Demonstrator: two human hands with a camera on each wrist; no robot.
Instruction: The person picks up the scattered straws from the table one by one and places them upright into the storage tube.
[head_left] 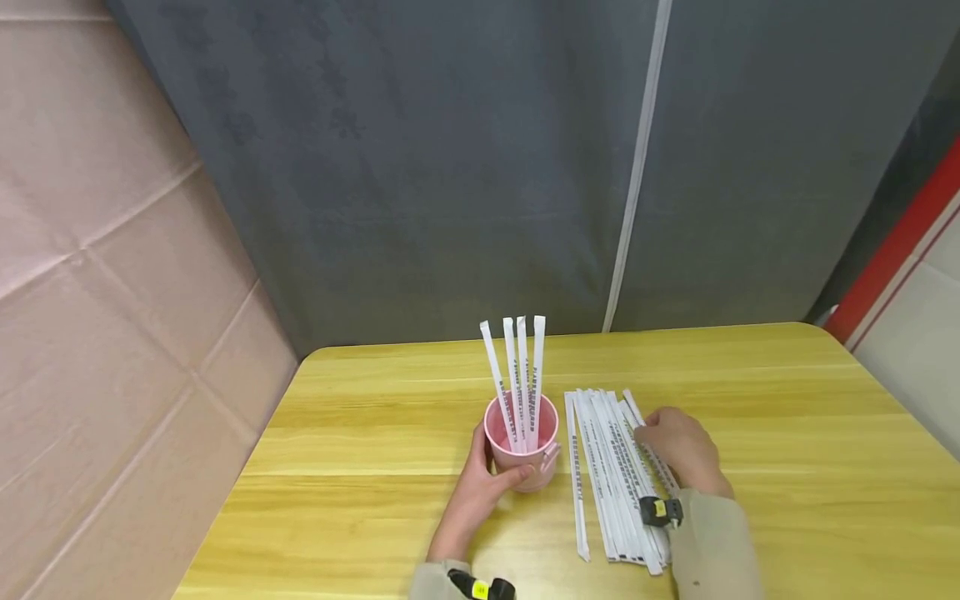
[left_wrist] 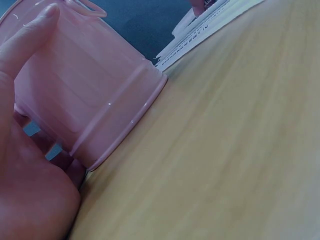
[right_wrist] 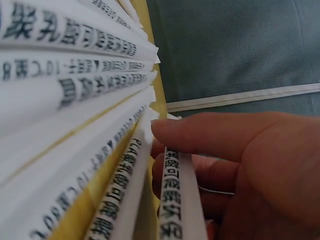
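Note:
My left hand (head_left: pixel 477 492) holds a pink cup (head_left: pixel 542 477), its thumb on the near side and fingers around the far left side. Several paper-wrapped straws (head_left: pixel 538 354) stand in the cup, leaning slightly apart. To the cup's right lies a pile of wrapped straws (head_left: pixel 617 475) with dark printing. At the pile's right edge, my right hand (head_left: pixel 684 447) pinches one wrapped straw (right_wrist: pixel 181 200) between thumb and fingers, near its far end. In the left wrist view the cup's base (left_wrist: pixel 127 127) meets the tabletop.
One wrapped straw (head_left: pixel 577 475) lies slightly apart, between the cup and the pile. The yellow wood-grain table (head_left: pixel 360 500) ends at a dark grey curtain (head_left: pixel 450 208). A pinkish panelled wall (head_left: pixel 112 350) stands left, and a white surface with a red band (head_left: pixel 900 242) stands right.

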